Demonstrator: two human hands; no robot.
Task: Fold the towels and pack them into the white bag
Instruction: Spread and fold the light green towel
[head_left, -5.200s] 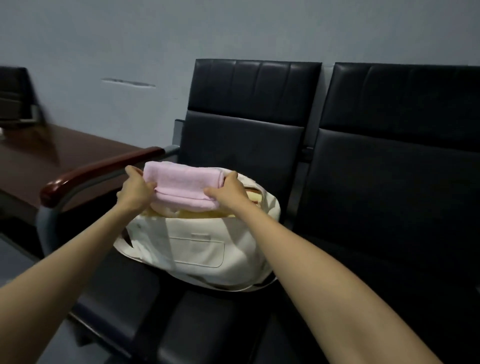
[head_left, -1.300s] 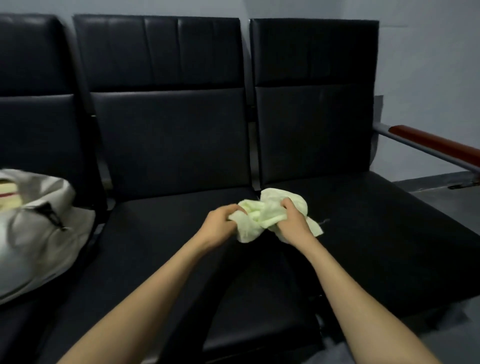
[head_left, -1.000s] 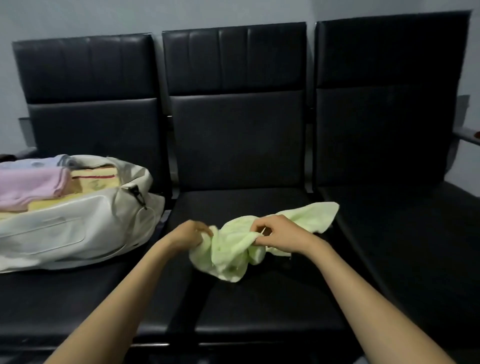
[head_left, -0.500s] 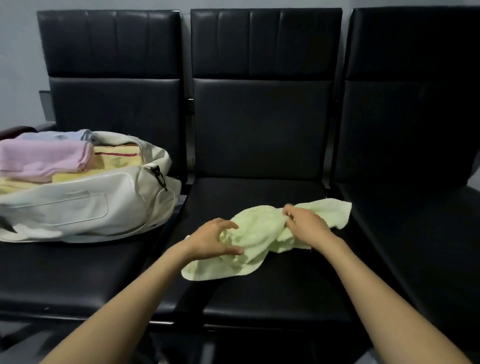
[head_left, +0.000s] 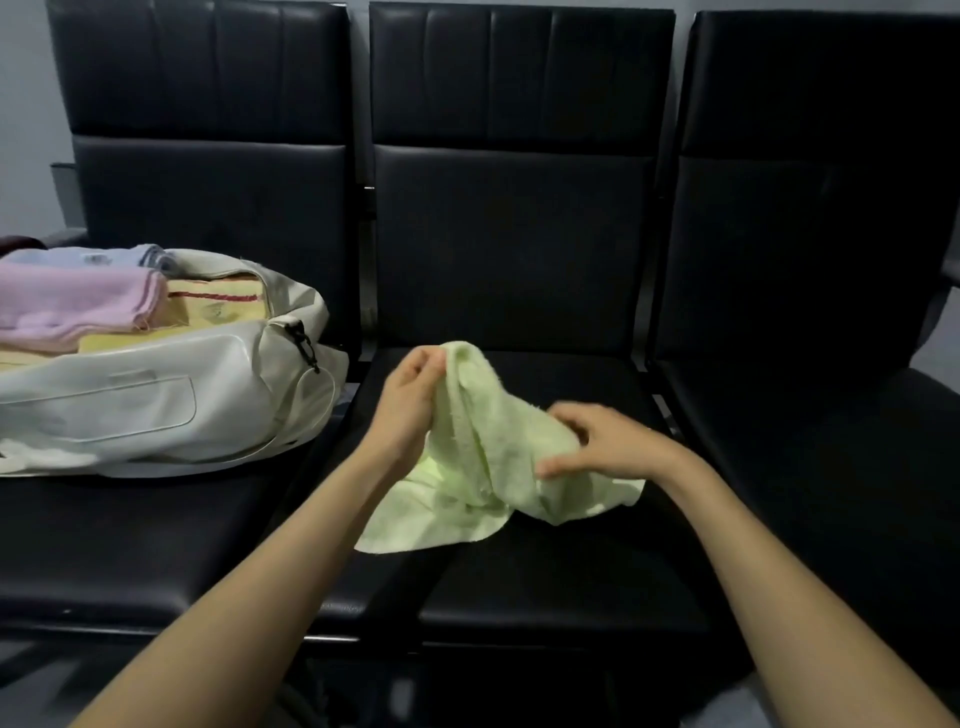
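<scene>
Two hands on green towel (head_left: 483, 467), left hand (head_left: 410, 405) fingers (head_left: 423, 364) pinching raised corner, right hand (head_left: 610, 441) fingers (head_left: 569, 413) gripping

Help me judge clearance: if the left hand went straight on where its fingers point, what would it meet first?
Probably the middle seat's black padded backrest, though depth is unclear: the left hand, pinching the crumpled pale-green towel, points away toward it.

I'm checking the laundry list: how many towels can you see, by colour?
green towel: 1
pink towel: 1
pale blue towel: 1
yellow towel: 1, maybe more layers
Total: 4, at least
</scene>
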